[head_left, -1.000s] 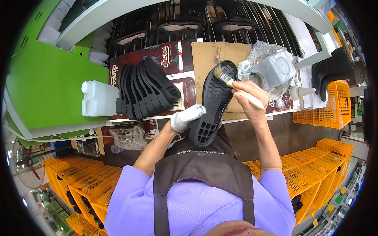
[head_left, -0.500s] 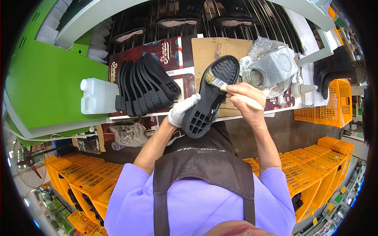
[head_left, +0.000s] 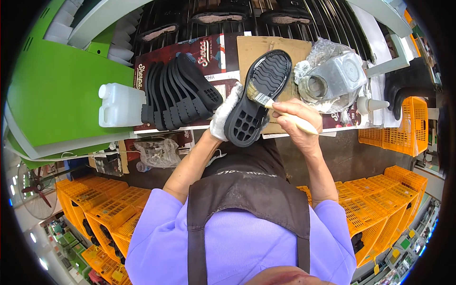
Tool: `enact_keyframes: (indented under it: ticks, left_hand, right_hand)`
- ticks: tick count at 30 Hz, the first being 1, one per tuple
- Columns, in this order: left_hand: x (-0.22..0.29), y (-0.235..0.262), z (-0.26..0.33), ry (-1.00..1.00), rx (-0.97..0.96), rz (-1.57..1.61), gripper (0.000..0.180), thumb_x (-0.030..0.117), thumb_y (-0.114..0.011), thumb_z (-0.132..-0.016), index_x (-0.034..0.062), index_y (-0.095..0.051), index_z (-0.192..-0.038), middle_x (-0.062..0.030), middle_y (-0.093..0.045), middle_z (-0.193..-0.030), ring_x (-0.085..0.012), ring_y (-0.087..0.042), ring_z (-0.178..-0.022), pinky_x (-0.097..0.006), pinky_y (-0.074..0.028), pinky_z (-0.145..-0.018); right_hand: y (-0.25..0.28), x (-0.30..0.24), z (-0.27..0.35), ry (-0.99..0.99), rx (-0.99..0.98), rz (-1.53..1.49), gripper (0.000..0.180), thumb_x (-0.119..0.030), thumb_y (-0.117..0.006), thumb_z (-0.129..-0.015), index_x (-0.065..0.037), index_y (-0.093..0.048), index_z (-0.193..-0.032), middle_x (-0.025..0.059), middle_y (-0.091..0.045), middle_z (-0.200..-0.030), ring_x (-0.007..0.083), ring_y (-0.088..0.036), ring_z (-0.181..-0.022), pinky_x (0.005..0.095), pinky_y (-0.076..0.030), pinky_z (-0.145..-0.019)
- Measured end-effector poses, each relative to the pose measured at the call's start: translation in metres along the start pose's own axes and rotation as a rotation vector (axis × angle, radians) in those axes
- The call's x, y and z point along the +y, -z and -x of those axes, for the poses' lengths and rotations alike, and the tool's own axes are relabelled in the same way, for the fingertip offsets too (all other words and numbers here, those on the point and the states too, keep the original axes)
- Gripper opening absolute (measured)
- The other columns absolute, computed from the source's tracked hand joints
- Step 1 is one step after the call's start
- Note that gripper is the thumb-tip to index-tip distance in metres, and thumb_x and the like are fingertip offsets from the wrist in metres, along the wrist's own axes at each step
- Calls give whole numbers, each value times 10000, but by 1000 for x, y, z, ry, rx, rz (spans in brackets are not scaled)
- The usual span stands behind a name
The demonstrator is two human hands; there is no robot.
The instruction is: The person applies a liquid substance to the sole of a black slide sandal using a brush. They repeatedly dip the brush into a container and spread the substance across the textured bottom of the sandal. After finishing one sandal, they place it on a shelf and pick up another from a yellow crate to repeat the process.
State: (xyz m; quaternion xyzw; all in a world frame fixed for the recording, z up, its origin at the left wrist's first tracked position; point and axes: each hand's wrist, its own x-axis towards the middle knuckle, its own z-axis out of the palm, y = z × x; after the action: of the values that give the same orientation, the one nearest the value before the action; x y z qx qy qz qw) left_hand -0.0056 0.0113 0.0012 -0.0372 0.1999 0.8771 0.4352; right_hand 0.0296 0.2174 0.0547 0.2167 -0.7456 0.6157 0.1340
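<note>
My left hand [head_left: 225,116], in a white glove, grips a black shoe sole [head_left: 269,73] by its left edge, heel end toward me. The sole's inner side faces up, with wavy ridges at the toe and a grid of hollows at the heel. Its toe part looks wet and shiny. Bare, my right hand [head_left: 300,121] is closed round the pale handle of a paintbrush [head_left: 280,108]. The bristles touch the sole near its middle, at the left rim. Left of my gloved hand stands a row of several black soles [head_left: 178,95].
A white plastic jug [head_left: 121,105] stands left of the soles. On the right, a clear plastic jar [head_left: 335,80] lies tilted in crumpled film, beside a white nozzle bottle [head_left: 372,105]. Cardboard [head_left: 247,45] covers the bench. Behind are black boots [head_left: 221,16] on rollers; orange crates [head_left: 380,199] stand below.
The sole has shifted slightly away from me, and my gloved hand now lies along its left edge. The brush stays near the sole's middle, and the toe looks shinier.
</note>
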Motion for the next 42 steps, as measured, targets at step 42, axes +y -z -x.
enact_keyframes:
  ticks: [42]
  left_hand:
    - [13, -52, 24, -62, 43, -214, 375, 19, -622, -854, -2, -521, -1215, -77, -663, -1011, -145, -650, -852, -280, -568, -722]
  right_hand:
    - [4, -40, -30, 103, -409, -140, 317, -188, -769, -738, 43, -681, -938, 139, -682, -795, 223, -654, -675, 297, -523, -593]
